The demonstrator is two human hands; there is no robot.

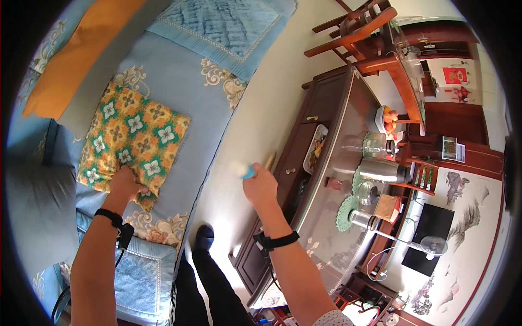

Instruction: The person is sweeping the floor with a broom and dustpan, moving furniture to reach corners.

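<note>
A square cloth (134,140) with an orange, green and white floral pattern lies on the light-blue sofa cover (204,118). My left hand (125,185) grips its lower edge, where the fabric is bunched. To the right, over the floor, my right hand (261,185) is closed around a brush (244,169) with a blue part and a pale, blurred head; a tan tapered end, probably its handle, sticks out behind the fingers. The brush is held apart from the cloth.
Right of the floor stands a dark wooden coffee table (326,195) with an open drawer, glass jars, a steel thermos (381,169) and a bowl of fruit (381,120). An orange cushion (81,57) lies at upper left. Wooden chairs (355,36) stand beyond.
</note>
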